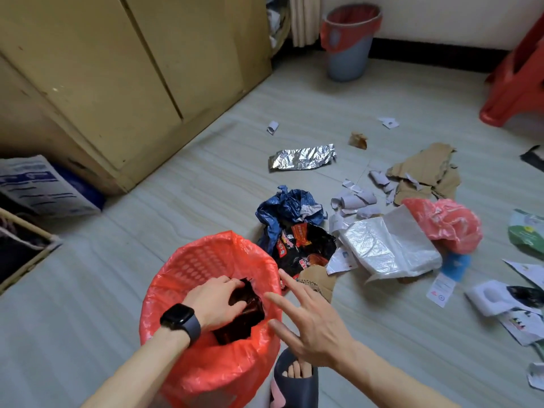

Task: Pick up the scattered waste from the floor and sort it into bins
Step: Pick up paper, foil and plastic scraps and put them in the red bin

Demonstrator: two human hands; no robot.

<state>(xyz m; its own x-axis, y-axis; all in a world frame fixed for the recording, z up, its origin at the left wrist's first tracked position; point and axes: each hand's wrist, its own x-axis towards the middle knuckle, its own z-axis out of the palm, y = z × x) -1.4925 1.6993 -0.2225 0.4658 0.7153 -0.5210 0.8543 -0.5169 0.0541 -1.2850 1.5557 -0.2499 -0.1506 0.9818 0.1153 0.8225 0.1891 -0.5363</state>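
Dark wrapper (247, 316) gripped by left hand (215, 304) inside red-lined bin (206, 248); right hand (312, 322) splayed beside.

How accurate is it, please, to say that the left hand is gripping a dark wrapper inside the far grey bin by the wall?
Not quite: the head view shows the left hand gripping the dark wrapper inside the near red-lined bin, not the far grey bin by the wall.

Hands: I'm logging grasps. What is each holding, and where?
Left hand grips the crumpled dark plastic wrapper by its upper edge, inside the red-lined bin; right hand holds nothing.
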